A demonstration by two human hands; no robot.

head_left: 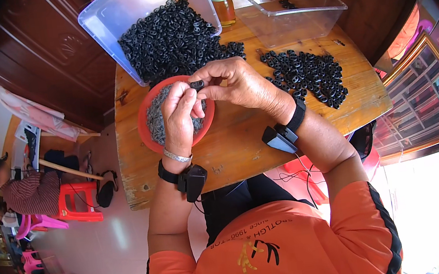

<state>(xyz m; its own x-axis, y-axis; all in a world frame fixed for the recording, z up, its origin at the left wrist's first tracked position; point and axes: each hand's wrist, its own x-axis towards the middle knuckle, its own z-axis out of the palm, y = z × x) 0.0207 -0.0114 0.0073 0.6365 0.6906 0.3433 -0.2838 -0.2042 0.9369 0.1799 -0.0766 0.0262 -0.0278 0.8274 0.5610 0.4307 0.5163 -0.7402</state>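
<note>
Above the red bowl (pixel 143 125), both hands meet at a small black plastic piece (pixel 198 85). My left hand (pixel 177 115) pinches it from the near side with thumb and fingers. With fingertips closed on the same piece, my right hand (pixel 236 83) reaches in from the right. Many small grey pieces (pixel 157 109) fill the bowl; their exact kind is too small to make out. Behind it, a tipped clear plastic bin (pixel 102 28) spills a heap of black oval pieces with holes (pixel 169 39) onto the table.
On the wooden table (pixel 243 150), a spread pile of black pieces (pixel 311 76) lies to the right. A clear tub (pixel 293 24) and a lidded jar (pixel 224 7) stand at the back. Far left, another person (pixel 31 187) sits near a red stool (pixel 78 203).
</note>
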